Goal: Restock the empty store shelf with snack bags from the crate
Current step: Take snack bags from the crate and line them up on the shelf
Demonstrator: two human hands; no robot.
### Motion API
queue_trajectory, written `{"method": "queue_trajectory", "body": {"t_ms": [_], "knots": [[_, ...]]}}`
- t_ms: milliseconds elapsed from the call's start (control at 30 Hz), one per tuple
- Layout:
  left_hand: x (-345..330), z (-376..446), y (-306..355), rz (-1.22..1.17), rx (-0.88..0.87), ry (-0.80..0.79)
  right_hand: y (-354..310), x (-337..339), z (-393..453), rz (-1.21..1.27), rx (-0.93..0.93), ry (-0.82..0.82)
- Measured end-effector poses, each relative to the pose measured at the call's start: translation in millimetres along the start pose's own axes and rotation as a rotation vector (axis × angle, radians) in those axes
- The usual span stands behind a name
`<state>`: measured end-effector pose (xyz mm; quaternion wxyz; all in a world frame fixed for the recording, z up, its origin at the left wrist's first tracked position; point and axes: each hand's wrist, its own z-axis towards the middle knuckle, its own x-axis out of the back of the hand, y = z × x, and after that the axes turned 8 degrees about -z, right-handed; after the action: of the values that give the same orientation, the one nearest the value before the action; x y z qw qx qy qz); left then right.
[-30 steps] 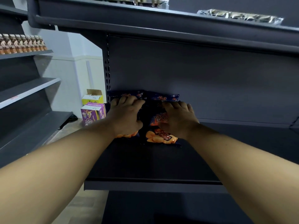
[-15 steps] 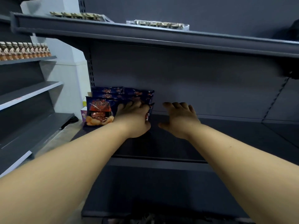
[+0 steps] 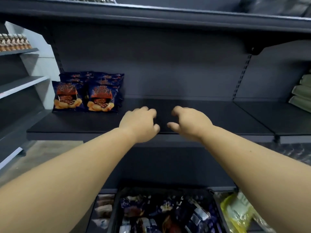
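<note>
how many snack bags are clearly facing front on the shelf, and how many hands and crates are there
front-facing snack bags: 2, more behind, uncountable
hands, left hand and right hand: 2, both empty
crate: 1
total: 5

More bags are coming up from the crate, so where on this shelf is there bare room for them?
The shelf is bare from the snack bags at its left end across to its right edge, behind both hands. The left corner is crowded. Left hand and right hand hold nothing.
</note>
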<state>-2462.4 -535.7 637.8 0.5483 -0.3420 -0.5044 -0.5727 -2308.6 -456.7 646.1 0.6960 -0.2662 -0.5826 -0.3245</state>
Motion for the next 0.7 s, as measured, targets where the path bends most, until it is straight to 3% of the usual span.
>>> {"method": "queue_trajectory", "body": {"t_ms": [300, 700], "knots": [[-75.6, -30.4, 3.5, -0.084, 0.026, -0.162, 5.9, -73.1, -33.5, 0.031, 0.072, -0.117], [-183.7, -91.5, -38.5, -0.138, 0.205, -0.437, -8.0, -197.8, -70.5, 0.132, 0.054, -0.461]]}}
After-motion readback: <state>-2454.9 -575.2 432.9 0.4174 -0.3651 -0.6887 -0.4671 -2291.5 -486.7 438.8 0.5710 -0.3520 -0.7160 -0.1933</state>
